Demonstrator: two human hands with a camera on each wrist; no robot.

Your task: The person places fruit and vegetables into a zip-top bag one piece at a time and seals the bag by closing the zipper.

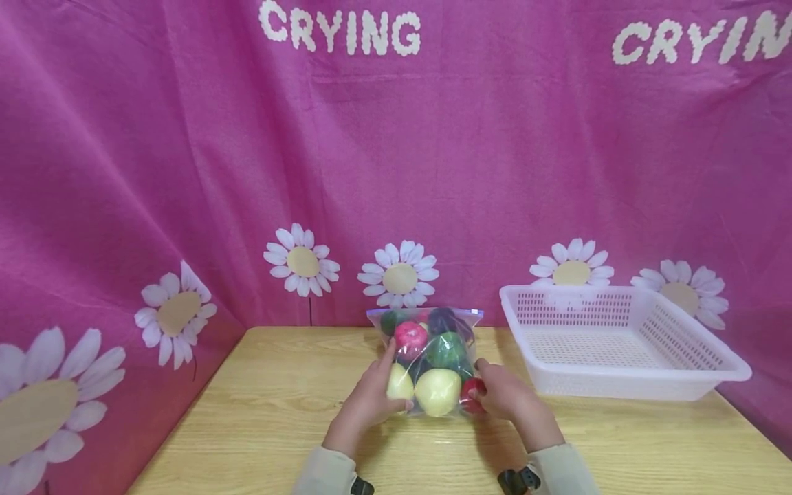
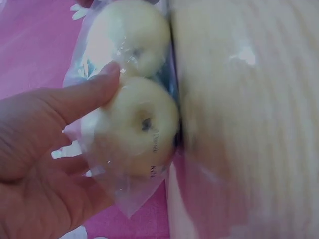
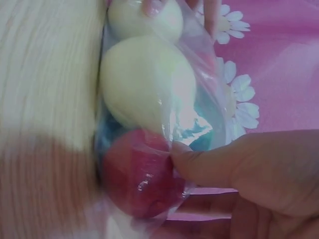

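A clear zip bag (image 1: 427,364) of fruit lies on the table, its purple-edged zip strip (image 1: 427,313) at the far end. My left hand (image 1: 369,393) grips the bag's lower left side, thumb on a pale yellow apple-like fruit (image 2: 142,122) and fingers around the edge. At the lower right, my right hand (image 1: 506,393) holds the bag, thumb pressed against a red round fruit (image 3: 142,172). Between the hands sits a second pale yellow fruit (image 1: 438,392). Behind it are a pinkish-red fruit (image 1: 411,337), a green one (image 1: 447,349) and dark pieces (image 1: 442,319).
A white perforated plastic basket (image 1: 625,378) stands to the right on the wooden table (image 1: 272,405). A magenta cloth (image 1: 470,172) with daisy prints hangs behind the table and along both sides.
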